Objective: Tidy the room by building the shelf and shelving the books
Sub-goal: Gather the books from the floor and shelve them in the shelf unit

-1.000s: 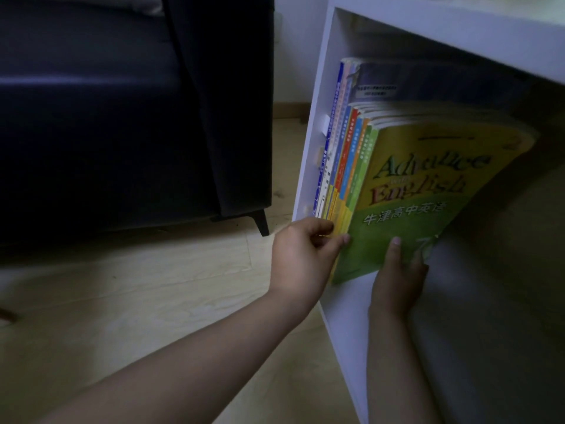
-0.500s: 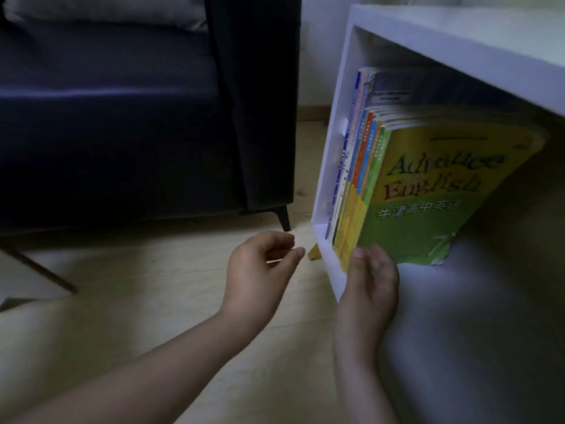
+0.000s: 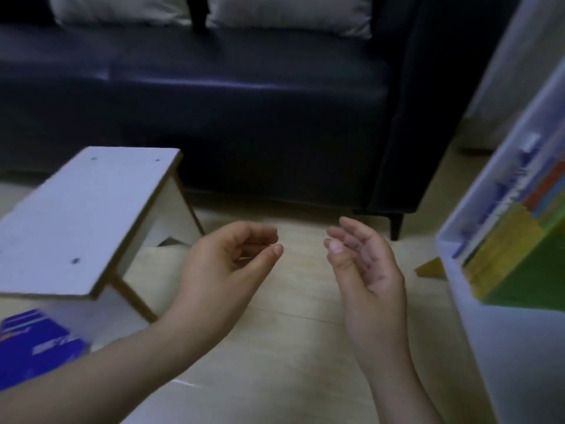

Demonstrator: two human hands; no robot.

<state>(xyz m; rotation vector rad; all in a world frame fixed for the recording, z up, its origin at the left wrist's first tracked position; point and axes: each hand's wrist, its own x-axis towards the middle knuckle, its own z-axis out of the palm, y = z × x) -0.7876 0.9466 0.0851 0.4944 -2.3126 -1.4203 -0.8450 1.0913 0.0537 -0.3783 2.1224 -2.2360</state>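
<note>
The white shelf (image 3: 458, 289) stands at the right edge with a row of upright books (image 3: 513, 249) leaning inside it, a green cover outermost. My left hand (image 3: 226, 267) hovers over the wooden floor, fingers loosely curled, holding nothing. My right hand (image 3: 363, 264) hangs beside it, palm turned left, fingers relaxed and empty. Both hands are well left of the shelf and touch nothing. A blue book (image 3: 33, 347) lies at the lower left.
A small white stool-like board piece (image 3: 79, 218) with wooden edges stands at the left, over the blue book. A dark sofa (image 3: 244, 102) with grey cushions fills the back. A small yellowish wedge (image 3: 431, 269) lies on the floor by the shelf's corner.
Both hands have left the books and pulled back left, away from the shelf. The view has swung left, bringing the white board piece and blue book into sight.
</note>
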